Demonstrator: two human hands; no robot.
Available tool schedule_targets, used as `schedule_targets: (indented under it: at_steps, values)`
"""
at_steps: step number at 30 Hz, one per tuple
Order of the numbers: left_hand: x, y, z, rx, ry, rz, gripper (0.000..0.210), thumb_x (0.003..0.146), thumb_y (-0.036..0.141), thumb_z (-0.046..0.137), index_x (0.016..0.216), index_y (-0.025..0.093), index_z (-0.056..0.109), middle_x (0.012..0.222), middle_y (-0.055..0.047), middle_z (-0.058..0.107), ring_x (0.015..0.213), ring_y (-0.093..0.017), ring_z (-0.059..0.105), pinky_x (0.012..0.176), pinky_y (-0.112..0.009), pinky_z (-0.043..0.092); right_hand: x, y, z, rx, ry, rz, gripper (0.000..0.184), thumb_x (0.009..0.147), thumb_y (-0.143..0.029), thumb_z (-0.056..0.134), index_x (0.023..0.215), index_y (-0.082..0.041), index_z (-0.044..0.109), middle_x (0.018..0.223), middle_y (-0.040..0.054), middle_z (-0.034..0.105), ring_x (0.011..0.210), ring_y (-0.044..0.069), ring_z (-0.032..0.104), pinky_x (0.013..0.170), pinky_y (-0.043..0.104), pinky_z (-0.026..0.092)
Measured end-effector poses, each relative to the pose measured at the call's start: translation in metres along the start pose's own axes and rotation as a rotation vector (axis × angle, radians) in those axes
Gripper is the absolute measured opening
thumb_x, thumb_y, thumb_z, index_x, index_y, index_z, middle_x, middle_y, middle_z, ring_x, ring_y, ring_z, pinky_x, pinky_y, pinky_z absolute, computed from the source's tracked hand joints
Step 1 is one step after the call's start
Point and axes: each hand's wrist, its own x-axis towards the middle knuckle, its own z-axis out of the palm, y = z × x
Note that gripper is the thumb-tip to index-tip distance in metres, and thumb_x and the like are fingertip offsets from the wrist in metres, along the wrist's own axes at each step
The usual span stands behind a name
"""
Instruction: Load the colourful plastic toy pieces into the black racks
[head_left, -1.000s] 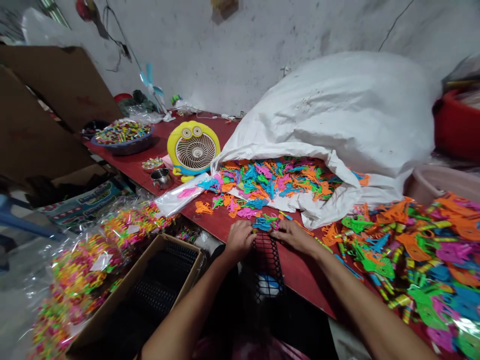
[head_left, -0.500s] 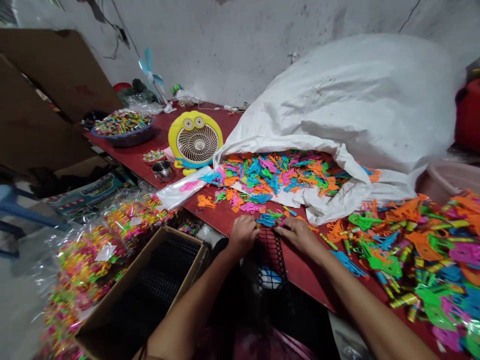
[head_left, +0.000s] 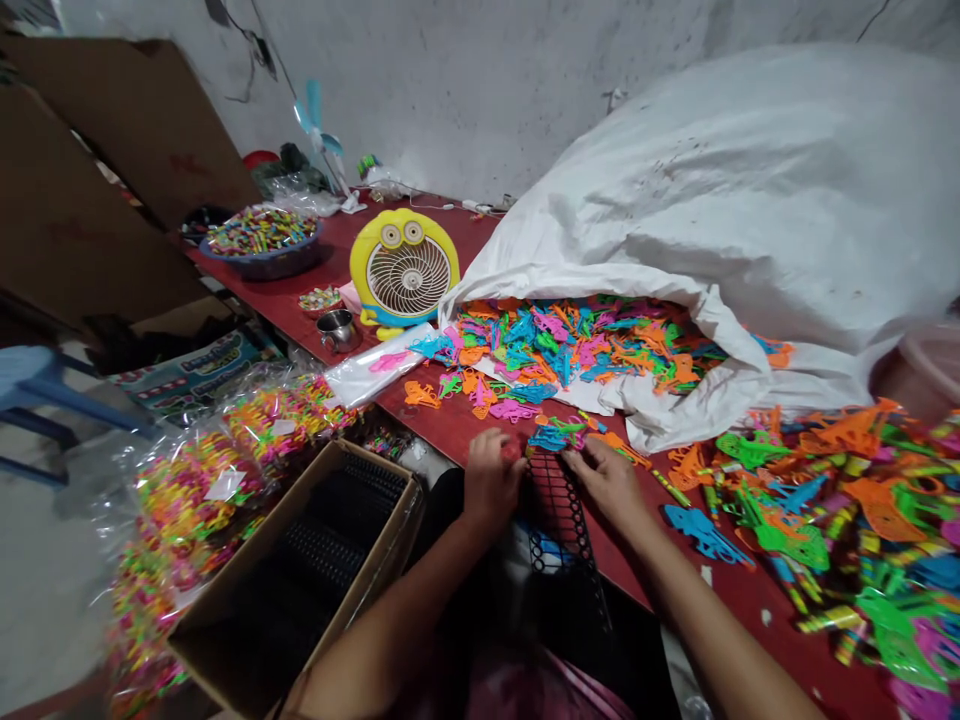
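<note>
Right grip (head_left: 609, 482) pinching black grid (head_left: 576, 520) (left grip (head_left: 491, 482) spread); bulky sack (head_left: 712, 190), yellow fan (head_left: 411, 275) beyond.

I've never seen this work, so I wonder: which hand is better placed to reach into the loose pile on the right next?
Probably the right hand: it is beside the grid, nearer the pile; the left hand is across the grid, farther away.
</note>
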Motion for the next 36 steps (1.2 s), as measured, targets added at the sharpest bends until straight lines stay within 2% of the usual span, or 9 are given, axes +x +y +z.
schedule_targets:
  at_steps: [2, 3, 5, 7, 10, 18, 24, 30, 36]
  values:
    - [-0.018, 0.009, 0.0, 0.004, 0.067, -0.042, 0.015, 0.093, 0.033, 0.052, 0.1, 0.021, 0.056, 0.109, -0.011, 0.061, 0.107, -0.025, 0.055, 0.095, -0.042, 0.045, -0.001, 0.0, 0.002, -0.015, 0.005, 0.003, 0.031, 0.088, -0.045, 0.053, 0.069, -0.021, 0.047, 0.065, -0.0012, 0.049, 0.06, 0.015, 0.046, 0.058, 0.026, 0.034]
    - [-0.026, 0.013, 0.0, -0.003, 0.045, -0.006, 0.013, 0.093, 0.032, 0.052, 0.098, 0.022, 0.056, 0.109, -0.01, 0.061, 0.107, -0.024, 0.055, 0.095, -0.042, 0.045, -0.001, 0.0, 0.003, -0.027, 0.008, -0.004, 0.03, 0.088, -0.044, 0.055, 0.07, -0.021, 0.048, 0.065, -0.0012, 0.05, 0.06, 0.014, 0.046, 0.058, 0.026, 0.034]
    - [-0.037, 0.019, 0.003, -0.013, -0.076, 0.138, 0.02, 0.09, 0.036, 0.056, 0.104, 0.022, 0.058, 0.117, -0.01, 0.061, 0.115, -0.025, 0.053, 0.102, -0.043, 0.043, 0.0, -0.001, 0.004, -0.061, 0.016, -0.036, 0.03, 0.087, -0.043, 0.056, 0.069, -0.021, 0.047, 0.064, -0.0012, 0.051, 0.059, 0.014, 0.045, 0.057, 0.026, 0.034]
    - [-0.041, 0.021, 0.008, 0.012, -0.214, 0.28, 0.042, 0.087, 0.045, 0.06, 0.121, 0.021, 0.054, 0.132, -0.011, 0.056, 0.128, -0.028, 0.046, 0.11, -0.049, 0.035, 0.001, -0.004, 0.005, -0.08, 0.025, -0.079, 0.032, 0.088, -0.043, 0.054, 0.065, -0.021, 0.046, 0.063, -0.0011, 0.051, 0.057, 0.014, 0.044, 0.056, 0.026, 0.033]
    - [-0.033, 0.017, 0.011, 0.086, -0.38, 0.375, 0.069, 0.086, 0.057, 0.055, 0.14, 0.018, 0.039, 0.149, -0.012, 0.043, 0.142, -0.03, 0.03, 0.117, -0.054, 0.024, 0.001, -0.006, 0.002, -0.062, 0.033, -0.107, 0.036, 0.089, -0.044, 0.053, 0.062, -0.021, 0.045, 0.06, -0.0016, 0.048, 0.056, 0.014, 0.042, 0.055, 0.026, 0.033]
    - [0.002, 0.017, -0.004, 0.157, -0.66, 0.434, 0.069, 0.087, 0.055, 0.058, 0.144, 0.024, 0.035, 0.154, -0.007, 0.038, 0.145, -0.025, 0.028, 0.117, -0.054, 0.023, -0.003, 0.009, -0.006, 0.053, 0.023, -0.044, 0.038, 0.087, -0.053, 0.055, 0.067, -0.021, 0.056, 0.063, -0.0002, 0.054, 0.061, 0.016, 0.047, 0.058, 0.026, 0.037]
    - [0.011, 0.018, -0.008, 0.173, -0.709, 0.476, 0.067, 0.086, 0.052, 0.06, 0.143, 0.024, 0.038, 0.154, -0.008, 0.038, 0.144, -0.026, 0.03, 0.115, -0.056, 0.027, -0.007, 0.006, -0.008, 0.069, 0.027, -0.041, 0.035, 0.089, -0.052, 0.053, 0.074, -0.02, 0.058, 0.066, -0.0002, 0.054, 0.063, 0.016, 0.048, 0.06, 0.026, 0.038]
    - [0.012, 0.013, -0.005, 0.183, -0.707, 0.511, 0.069, 0.086, 0.052, 0.06, 0.143, 0.021, 0.036, 0.154, -0.008, 0.037, 0.145, -0.025, 0.027, 0.114, -0.056, 0.028, -0.011, 0.006, -0.006, -0.023, 0.109, -0.108, 0.038, 0.088, -0.044, 0.057, 0.061, -0.021, 0.045, 0.06, -0.0027, 0.043, 0.058, 0.013, 0.04, 0.058, 0.027, 0.032]
    - [0.013, 0.012, -0.003, 0.158, -0.717, 0.515, 0.066, 0.087, 0.051, 0.059, 0.142, 0.021, 0.038, 0.155, -0.008, 0.036, 0.145, -0.024, 0.027, 0.114, -0.058, 0.026, -0.014, 0.006, 0.0, 0.084, 0.144, 0.008, 0.029, 0.089, -0.043, 0.056, 0.073, -0.019, 0.055, 0.066, -0.0021, 0.049, 0.062, 0.014, 0.044, 0.06, 0.026, 0.035]
